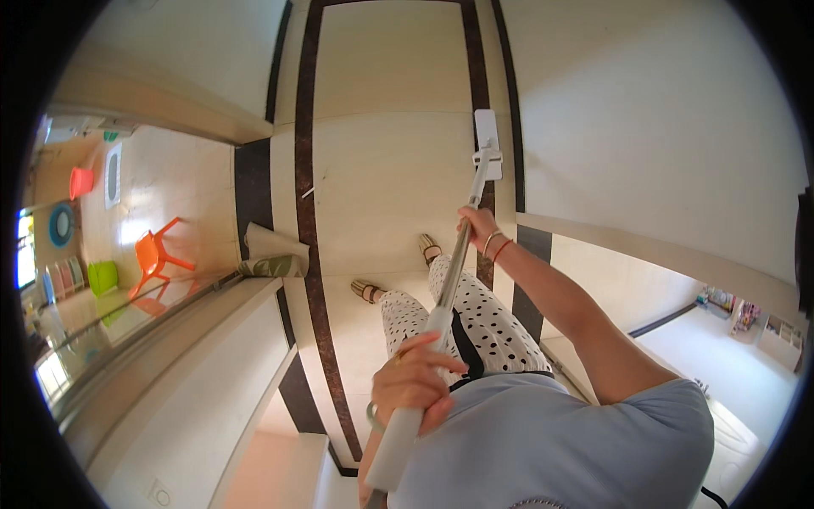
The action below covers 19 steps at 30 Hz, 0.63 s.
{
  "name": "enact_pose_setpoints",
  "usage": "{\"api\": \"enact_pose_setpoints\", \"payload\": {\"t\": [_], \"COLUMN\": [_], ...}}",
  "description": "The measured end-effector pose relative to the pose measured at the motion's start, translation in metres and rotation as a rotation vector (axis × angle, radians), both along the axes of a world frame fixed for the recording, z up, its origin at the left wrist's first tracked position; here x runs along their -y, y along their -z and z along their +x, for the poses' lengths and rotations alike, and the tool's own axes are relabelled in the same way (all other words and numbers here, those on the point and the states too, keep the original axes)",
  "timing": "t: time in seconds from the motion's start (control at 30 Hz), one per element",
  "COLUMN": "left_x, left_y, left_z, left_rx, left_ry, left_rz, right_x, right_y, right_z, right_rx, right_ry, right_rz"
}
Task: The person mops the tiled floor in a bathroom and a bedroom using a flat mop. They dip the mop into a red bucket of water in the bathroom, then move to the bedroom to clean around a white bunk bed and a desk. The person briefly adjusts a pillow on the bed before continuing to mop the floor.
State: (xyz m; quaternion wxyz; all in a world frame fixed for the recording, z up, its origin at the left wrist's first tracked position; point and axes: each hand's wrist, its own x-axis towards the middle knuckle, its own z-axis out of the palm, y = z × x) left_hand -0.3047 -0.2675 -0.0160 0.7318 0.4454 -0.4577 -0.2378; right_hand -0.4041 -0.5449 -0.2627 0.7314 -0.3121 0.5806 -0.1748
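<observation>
The flat mop [449, 288] runs as one long diagonal through the middle of the frame, its pale handle rising from the lower centre, near the person's chest, up to a small white rectangular mop head [487, 142] in the upper centre. The head rests on the cream floor tiles [381, 170], just beside a dark marbled border strip [480, 59] that runs up the frame. The long axis of the mop leans slightly to the right as it goes up, so the head lies ahead of both hands, and away from the body.

The left hand [413, 382] sits low in the frame, wrapped fully round the thick lower end of the handle, fingers curled over the front and thumb behind; a ring shows on one finger and a bangle on the wrist. The right hand [479, 227] is higher up the shaft, at centre frame, arm stretched out from the lower right, fingers closed round the thin metal part of the pole. It is the hand nearer the mop head. Both grips are tight on the handle with nothing else in them.

Between the hands the person's polka-dot trousers [475, 314] and sandalled feet [398, 271] point up the frame. Farther out, at left centre, a folded mat [273, 253] lies by a doorway, and beyond it stand an orange plastic chair [157, 254], a green tub [103, 276] and a red bucket [80, 181].
</observation>
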Motion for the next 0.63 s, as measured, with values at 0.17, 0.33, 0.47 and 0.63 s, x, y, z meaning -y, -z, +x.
{"api": "enact_pose_setpoints", "payload": {"t": [0.17,0.33,0.47,0.63], "left_x": [0.087,0.122,0.125,0.088], "left_y": [0.037,0.038,0.032,0.010], "left_z": [-0.017,-0.016,-0.018,0.006], "left_rx": [-0.033,-0.004,0.017,-0.076], "left_ry": [0.023,0.022,0.039,0.004], "left_rz": [-0.013,0.049,0.091,0.227], "right_x": [0.078,0.101,0.093,0.048], "right_y": [-0.006,0.014,0.007,0.027], "right_z": [-0.020,-0.051,-0.045,-0.035], "right_rx": [-0.498,-0.562,-0.407,-0.440], "right_ry": [-0.314,-0.855,-0.737,-0.812], "right_rz": [-0.427,-1.300,-1.221,-1.006]}}
